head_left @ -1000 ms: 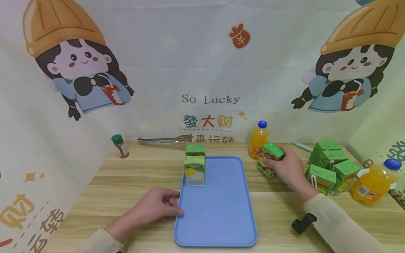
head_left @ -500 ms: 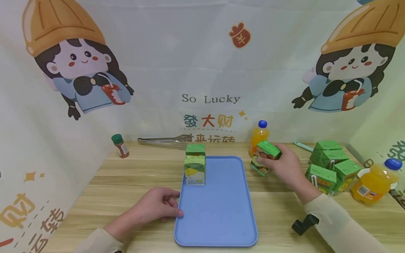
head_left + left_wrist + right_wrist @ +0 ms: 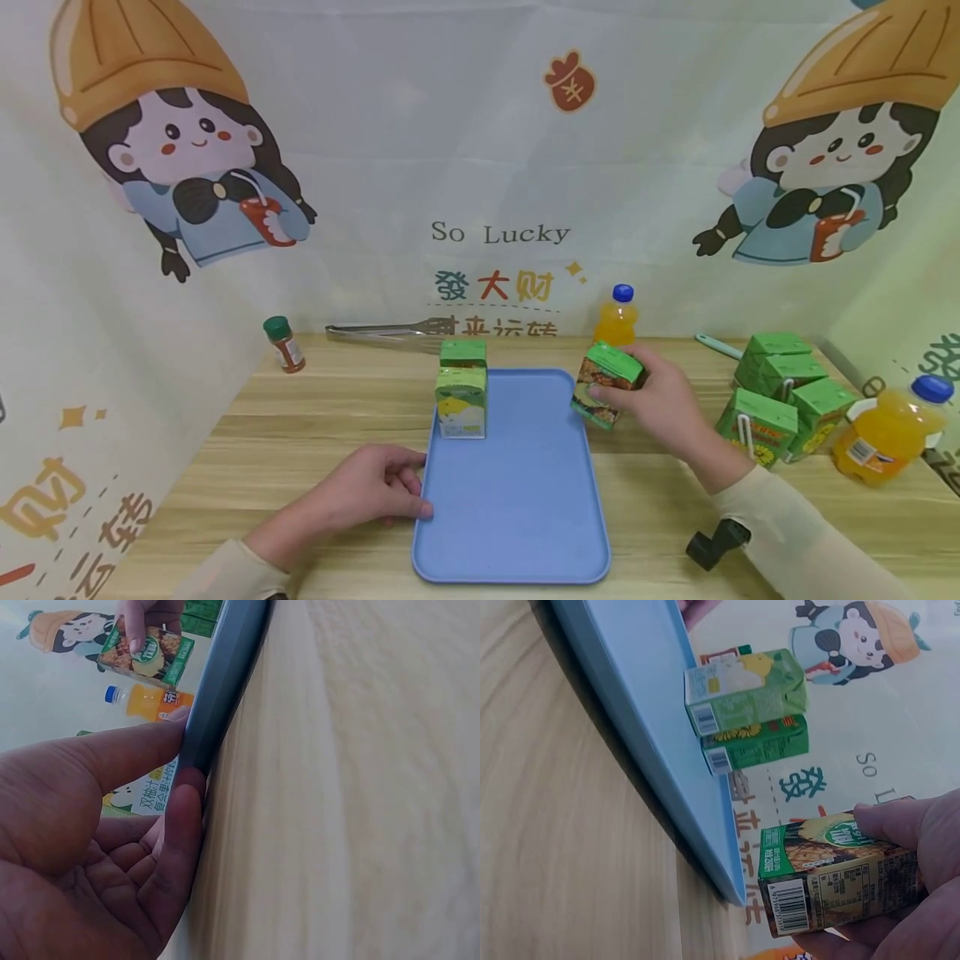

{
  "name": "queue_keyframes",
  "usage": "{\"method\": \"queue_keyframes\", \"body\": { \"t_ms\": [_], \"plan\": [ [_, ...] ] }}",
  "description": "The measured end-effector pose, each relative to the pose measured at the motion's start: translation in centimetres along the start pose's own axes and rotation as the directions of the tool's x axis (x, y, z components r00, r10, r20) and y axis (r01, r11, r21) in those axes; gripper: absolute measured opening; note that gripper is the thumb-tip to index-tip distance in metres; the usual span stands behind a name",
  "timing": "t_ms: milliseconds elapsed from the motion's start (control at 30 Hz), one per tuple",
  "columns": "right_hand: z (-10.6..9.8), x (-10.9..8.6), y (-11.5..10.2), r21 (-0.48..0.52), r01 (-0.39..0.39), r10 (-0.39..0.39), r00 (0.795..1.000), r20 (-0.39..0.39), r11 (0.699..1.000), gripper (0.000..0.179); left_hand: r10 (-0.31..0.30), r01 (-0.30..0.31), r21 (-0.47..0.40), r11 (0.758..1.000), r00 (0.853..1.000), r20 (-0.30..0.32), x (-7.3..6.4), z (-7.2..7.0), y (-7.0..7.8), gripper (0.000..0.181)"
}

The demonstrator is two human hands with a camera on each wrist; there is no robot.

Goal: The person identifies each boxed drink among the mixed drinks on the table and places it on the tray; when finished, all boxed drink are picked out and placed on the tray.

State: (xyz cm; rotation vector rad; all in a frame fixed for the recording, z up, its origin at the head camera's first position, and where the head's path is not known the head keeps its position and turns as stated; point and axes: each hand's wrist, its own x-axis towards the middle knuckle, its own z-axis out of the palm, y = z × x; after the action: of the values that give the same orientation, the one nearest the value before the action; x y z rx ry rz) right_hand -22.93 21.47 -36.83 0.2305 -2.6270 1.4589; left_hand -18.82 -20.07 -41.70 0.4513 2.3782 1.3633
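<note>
My right hand (image 3: 667,404) grips a green and brown juice box (image 3: 606,385) with a pineapple picture, thumb on its front. It is held tilted at the tray's far right edge; in the right wrist view this juice box (image 3: 832,881) shows its barcode end and sits off the table. My left hand (image 3: 375,483) pinches the left rim of the blue tray (image 3: 517,500), thumb over the edge; the left wrist view shows fingertips against the tray rim (image 3: 225,682). Two juice boxes stand at the tray's far left corner, a pale green one (image 3: 461,408) before a darker one (image 3: 463,352).
Several green juice boxes (image 3: 765,421) stand grouped at the right beside an orange drink bottle (image 3: 881,442). Another orange drink bottle (image 3: 617,323) stands behind the held box. Metal tongs (image 3: 382,332) and a green-capped spice jar (image 3: 285,346) lie and stand along the back left.
My right hand has carried the pineapple juice box leftward from in front of the back bottle to the tray's right edge. The left hand and the tray have stayed in place.
</note>
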Motion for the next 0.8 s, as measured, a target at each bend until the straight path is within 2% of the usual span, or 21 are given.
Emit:
{"method": "queue_keyframes", "body": {
  "t_ms": [467,800],
  "plan": [
    [1.9,-0.8,-0.8,0.061,0.025,-0.031,0.995,0.094,0.998,0.054,0.008,-0.008,-0.010,1.000,1.000,-0.004,0.0,0.0,0.0,0.079],
    [3.9,-1.0,-1.2,0.094,0.057,-0.075,0.977,0.202,0.994,0.056,0.001,-0.001,0.001,1.000,1.000,-0.010,-0.1,0.0,-0.2,0.078]
  ]
}}
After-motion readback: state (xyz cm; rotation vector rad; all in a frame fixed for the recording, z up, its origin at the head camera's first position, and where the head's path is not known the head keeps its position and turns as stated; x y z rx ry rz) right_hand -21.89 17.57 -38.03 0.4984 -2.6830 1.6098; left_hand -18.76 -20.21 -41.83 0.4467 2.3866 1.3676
